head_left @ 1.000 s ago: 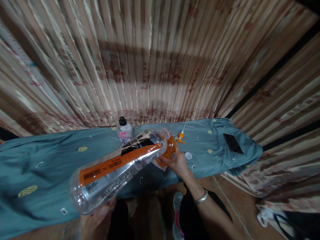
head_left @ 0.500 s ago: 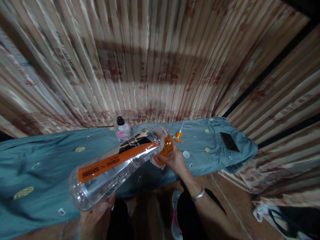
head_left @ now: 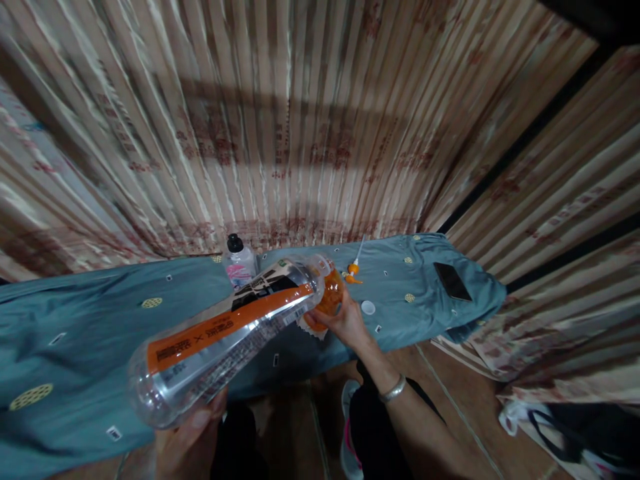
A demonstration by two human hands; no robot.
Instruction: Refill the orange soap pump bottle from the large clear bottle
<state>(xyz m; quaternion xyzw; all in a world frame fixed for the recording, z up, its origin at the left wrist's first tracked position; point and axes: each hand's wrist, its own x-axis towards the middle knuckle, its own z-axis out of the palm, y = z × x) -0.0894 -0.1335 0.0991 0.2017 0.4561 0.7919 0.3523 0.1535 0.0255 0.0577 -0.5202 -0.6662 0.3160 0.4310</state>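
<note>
A large clear plastic bottle [head_left: 220,340] with an orange and silver label lies tilted across the view, its neck toward the right. My left hand [head_left: 193,427] is closed round its base from below. Its mouth meets the top of an orange bottle [head_left: 333,293], which my right hand [head_left: 345,320] grips. Whether anything flows between them cannot be seen. Just right of that hand, a round white cap [head_left: 368,307] and an orange pump head with a pale tube [head_left: 353,269] rest on the cloth. Part of the orange bottle is hidden by my fingers.
A small clear bottle with a black cap [head_left: 240,262] stands behind the large one. A dark phone [head_left: 452,281] lies at the right end of the teal cloth [head_left: 190,293]. Striped curtains [head_left: 280,133] hang behind. A bag [head_left: 575,427] sits on the floor.
Both hands keep the two bottles joined in nearly the same pose. The whole scene has shifted slightly left in view.
</note>
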